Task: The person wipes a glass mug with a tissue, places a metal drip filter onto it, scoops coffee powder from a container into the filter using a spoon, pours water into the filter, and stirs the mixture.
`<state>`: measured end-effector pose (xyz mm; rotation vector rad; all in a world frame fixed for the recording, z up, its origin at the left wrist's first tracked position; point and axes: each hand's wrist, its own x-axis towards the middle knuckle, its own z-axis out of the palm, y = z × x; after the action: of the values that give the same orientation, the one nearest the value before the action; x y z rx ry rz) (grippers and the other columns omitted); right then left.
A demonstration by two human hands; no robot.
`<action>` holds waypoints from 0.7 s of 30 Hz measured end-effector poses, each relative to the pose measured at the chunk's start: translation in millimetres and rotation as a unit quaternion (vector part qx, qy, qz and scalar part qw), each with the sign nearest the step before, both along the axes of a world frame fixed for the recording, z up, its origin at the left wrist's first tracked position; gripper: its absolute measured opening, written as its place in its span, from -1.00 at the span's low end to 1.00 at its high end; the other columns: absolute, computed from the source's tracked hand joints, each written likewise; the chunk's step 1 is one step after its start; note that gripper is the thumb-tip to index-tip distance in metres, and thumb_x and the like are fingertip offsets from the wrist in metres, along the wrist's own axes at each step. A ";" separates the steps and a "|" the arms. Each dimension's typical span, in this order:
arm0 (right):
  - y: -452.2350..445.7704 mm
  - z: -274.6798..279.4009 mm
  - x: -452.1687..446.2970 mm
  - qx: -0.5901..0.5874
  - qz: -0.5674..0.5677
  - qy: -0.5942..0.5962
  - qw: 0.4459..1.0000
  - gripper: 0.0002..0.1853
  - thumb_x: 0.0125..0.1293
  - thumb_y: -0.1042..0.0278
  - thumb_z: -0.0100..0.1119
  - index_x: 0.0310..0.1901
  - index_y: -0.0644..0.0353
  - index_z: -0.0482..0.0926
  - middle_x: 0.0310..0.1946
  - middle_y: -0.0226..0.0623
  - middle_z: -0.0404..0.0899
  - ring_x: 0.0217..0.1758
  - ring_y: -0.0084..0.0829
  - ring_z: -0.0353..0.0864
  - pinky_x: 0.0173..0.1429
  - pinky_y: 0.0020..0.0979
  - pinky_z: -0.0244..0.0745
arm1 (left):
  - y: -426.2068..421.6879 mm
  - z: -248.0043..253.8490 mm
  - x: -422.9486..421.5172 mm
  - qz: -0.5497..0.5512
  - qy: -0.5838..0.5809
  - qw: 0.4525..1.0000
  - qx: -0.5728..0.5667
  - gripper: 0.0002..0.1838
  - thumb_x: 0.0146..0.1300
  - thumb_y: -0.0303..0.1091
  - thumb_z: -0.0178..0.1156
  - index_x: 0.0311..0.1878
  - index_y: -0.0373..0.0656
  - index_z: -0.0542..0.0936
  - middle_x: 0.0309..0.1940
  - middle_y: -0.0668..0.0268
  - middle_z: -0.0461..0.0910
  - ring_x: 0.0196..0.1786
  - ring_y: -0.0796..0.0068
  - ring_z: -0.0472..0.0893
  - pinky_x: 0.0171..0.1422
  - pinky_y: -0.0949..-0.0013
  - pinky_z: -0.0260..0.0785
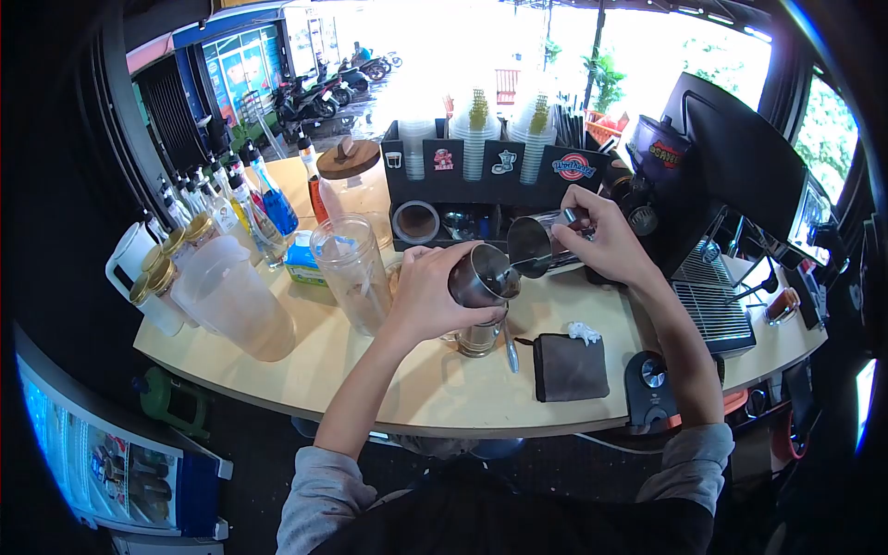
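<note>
My left hand [430, 291] is wrapped round a metal pitcher [474, 289], its open mouth facing up and a little liquid showing inside. In my right hand [601, 236] is a second metal pitcher [530, 248], gripped by the handle and tipped to the left. Its rim is close over the first pitcher's mouth, and a thin line, perhaps liquid, shows between them. Partly hidden under my left hand stands a clear glass [476, 344]. Beside that glass lies a spoon [512, 350]. A tall clear plastic jug [351, 277] stands left of my left hand.
A folded brown cloth [571, 370] with a crumpled white tissue lies right of the glass. A black rack [499, 190] of plastic cups stands behind. Several syrup bottles [277, 205] and a frosted pitcher [236, 301] line the left. An espresso machine [698, 305] stands on the right.
</note>
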<state>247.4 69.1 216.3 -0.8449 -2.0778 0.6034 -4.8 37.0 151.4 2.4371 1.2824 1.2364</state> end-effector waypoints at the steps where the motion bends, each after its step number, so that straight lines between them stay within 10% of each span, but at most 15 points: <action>1: -1.5 1.2 -1.4 -0.006 0.003 0.008 1.000 -0.80 0.23 0.50 0.16 -0.33 0.29 0.29 -0.53 -0.44 0.41 -0.43 -0.77 0.39 -0.39 -0.59 0.35 | -0.6 1.2 -0.1 0.000 0.000 1.000 0.000 -0.12 -0.39 0.10 0.49 0.11 -0.07 0.54 -0.34 0.24 0.61 -0.17 0.29 0.56 0.19 0.21 0.13; 21: -16.7 18.0 -16.1 0.011 -0.009 -0.051 0.999 -0.83 0.20 0.49 0.15 -0.35 0.28 0.33 -0.54 -0.42 0.43 -0.47 -0.70 0.40 -0.38 -0.55 0.30 | -2.1 1.1 -1.6 -0.001 0.002 1.000 -0.031 -0.11 -0.40 0.13 0.49 0.11 -0.09 0.55 -0.37 0.25 0.61 -0.19 0.31 0.57 0.21 0.22 0.13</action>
<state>231.3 52.4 234.3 -0.8990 -2.1623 0.5364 -6.4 35.0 152.4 2.3985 1.3004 1.1722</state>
